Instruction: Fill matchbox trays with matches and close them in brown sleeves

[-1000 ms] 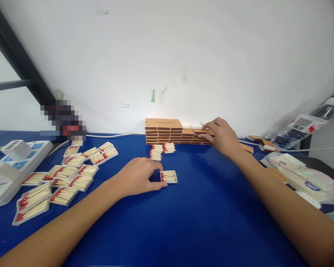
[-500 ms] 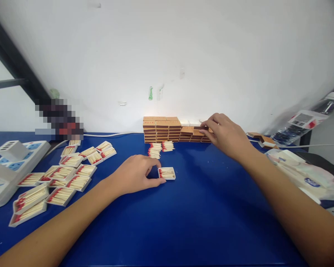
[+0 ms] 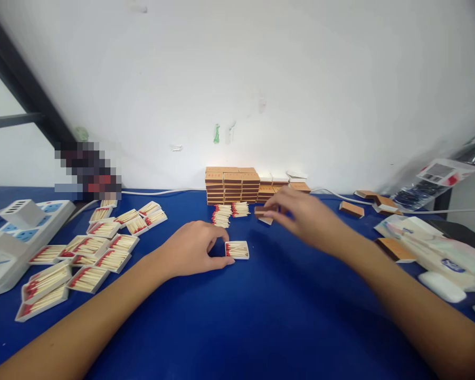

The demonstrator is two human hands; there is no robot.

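Note:
My left hand (image 3: 193,249) rests on the blue table (image 3: 261,316), thumb and fingers pinching the left end of a small white tray of red-tipped matches (image 3: 238,250). My right hand (image 3: 305,217), blurred by motion, holds a brown matchbox sleeve (image 3: 264,212) above the table, just right of two loose bundles of matches (image 3: 228,212). Behind them, a stack of brown matchbox sleeves (image 3: 237,186) stands against the white wall.
Several open trays of matches (image 3: 91,250) lie spread at the left, beside a white power strip (image 3: 11,232). Loose brown sleeves (image 3: 352,209) and plastic-wrapped packets (image 3: 435,248) lie at the right. A white cable (image 3: 162,192) runs along the wall.
My right hand has left the stack at the wall and come toward me with a brown sleeve. My left hand has stayed on the match tray.

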